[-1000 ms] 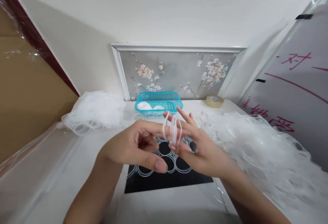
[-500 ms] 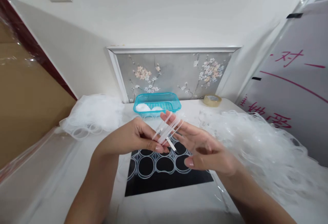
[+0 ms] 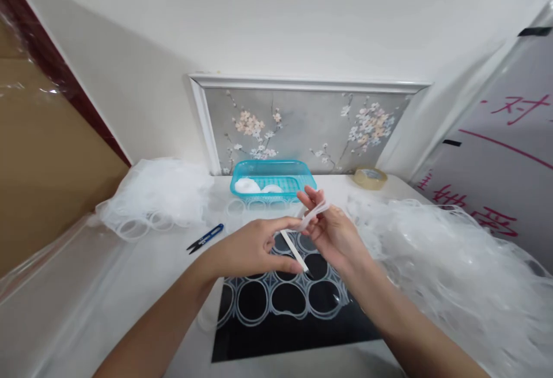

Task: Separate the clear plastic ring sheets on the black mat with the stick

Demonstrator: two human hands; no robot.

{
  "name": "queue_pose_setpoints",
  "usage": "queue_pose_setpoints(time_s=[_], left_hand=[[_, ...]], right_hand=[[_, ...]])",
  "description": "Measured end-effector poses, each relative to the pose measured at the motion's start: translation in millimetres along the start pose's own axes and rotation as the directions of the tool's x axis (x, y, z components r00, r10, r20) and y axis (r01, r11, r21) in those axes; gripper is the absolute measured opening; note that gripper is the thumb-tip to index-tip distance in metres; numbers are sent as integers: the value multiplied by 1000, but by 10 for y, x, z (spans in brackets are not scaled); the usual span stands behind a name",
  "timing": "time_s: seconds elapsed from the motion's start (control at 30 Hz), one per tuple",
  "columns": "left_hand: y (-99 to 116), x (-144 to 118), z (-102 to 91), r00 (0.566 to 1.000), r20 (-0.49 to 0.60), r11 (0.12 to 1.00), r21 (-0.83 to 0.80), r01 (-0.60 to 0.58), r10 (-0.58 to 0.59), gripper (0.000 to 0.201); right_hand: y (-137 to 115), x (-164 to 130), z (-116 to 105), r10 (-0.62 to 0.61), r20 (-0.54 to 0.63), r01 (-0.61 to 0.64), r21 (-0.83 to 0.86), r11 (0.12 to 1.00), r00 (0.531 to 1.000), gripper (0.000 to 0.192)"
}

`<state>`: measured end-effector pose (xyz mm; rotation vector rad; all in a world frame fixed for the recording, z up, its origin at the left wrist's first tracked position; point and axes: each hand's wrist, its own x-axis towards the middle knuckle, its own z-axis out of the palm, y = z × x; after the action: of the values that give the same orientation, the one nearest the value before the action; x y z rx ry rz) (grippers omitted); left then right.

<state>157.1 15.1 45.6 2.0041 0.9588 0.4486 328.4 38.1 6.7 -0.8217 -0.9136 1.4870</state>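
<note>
Over black mat (image 3: 294,333) | left hand (image 3: 246,248) thumb spread, right hand (image 3: 339,237) grip unclear | bands (image 3: 316,212) blurred, part-hidden

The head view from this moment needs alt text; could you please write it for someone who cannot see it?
A person's left hand and right hand handle thin translucent bands above a black sheet bearing clear rings, with a slim white tool beside the left hand. Around them are blue snips, a teal basket and piles of translucent rings.

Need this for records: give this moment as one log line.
left hand: touching bands | right hand: touching bands | snips: on table | basket: beyond sheet
</note>
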Motion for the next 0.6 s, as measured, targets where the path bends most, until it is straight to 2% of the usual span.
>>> queue_pose_setpoints(time_s=[0.07,0.17,0.23,0.27,0.3,0.33,0.37,0.4,0.43,0.47,0.6], left_hand=[[-143,63,-71,998,-65,1000,-18,20,-21,68],[-313,119,-183,989,-125,997,19,75,-72,74],[-375,71,-277,988,-114,985,125,121,-107,73],[-388,17,-331,988,-82,968,207,144,-130,71],[-389,-54,-388,985,-49,940,293,173,-165,70],[-381,-134,-444,976,-24,905,370,209,-215,69],[-367,-216,-498,963,-15,870,425,250,-269,69],[-349,-293,-546,950,-28,843,454,289,-310,70],[-330,-358,-587,940,-58,827,460,323,-335,70],[-313,-411,-620,935,-93,824,448,346,-342,70],[-288,-494,-689,939,-147,852,396,343,-310,69]], right_hand=[[74,218,56,-6,54,-2,155,988,998,41],[170,632,147,-71,108,44,234,971,992,40],[205,976,173,-102,107,87,132,987,989,38],[215,1158,171,-114,114,114,5,993,987,38],[223,1339,163,-114,150,143,-204,968,982,39],[234,1510,152,-78,221,176,-468,866,972,40],[249,1666,141,1,298,218,-700,680,954,41],[273,1800,136,99,346,262,-840,475,933,41],[307,1911,138,193,369,303,-905,299,909,38],[350,1996,148,266,374,336,-925,179,888,34],[561,2147,220,368,369,411,-911,-39,853,21]])
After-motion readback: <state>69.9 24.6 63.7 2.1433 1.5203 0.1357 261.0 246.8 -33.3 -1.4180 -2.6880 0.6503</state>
